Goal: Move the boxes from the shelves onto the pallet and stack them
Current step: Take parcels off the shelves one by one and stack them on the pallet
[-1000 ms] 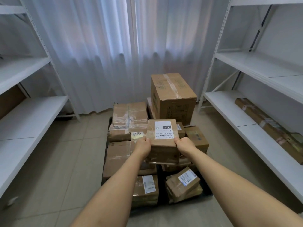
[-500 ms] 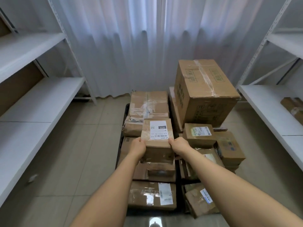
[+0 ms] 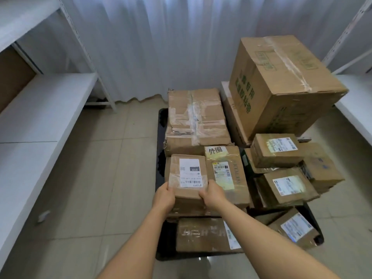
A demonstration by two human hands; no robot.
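Note:
A small brown box (image 3: 188,174) with a white shipping label sits low over the left side of the stack on the black pallet (image 3: 161,121). My left hand (image 3: 164,197) grips its near left corner and my right hand (image 3: 212,195) grips its near right corner. It lies beside a flat box (image 3: 225,172) with a yellow tag. Whether the small box rests on the boxes beneath it, I cannot tell. A large carton (image 3: 281,81) stands at the back right of the pallet, and a taped flat box (image 3: 197,117) lies behind the held one.
White shelves run along the left (image 3: 40,109) and the right (image 3: 356,97). Several small labelled boxes (image 3: 285,184) crowd the pallet's right side, and one box (image 3: 203,234) lies at its near edge. White curtains hang behind. Tiled floor (image 3: 90,178) lies left of the pallet.
Both hands have carried the small box forward and down onto the left part of the stack. The view has tilted down and moved closer to the pallet.

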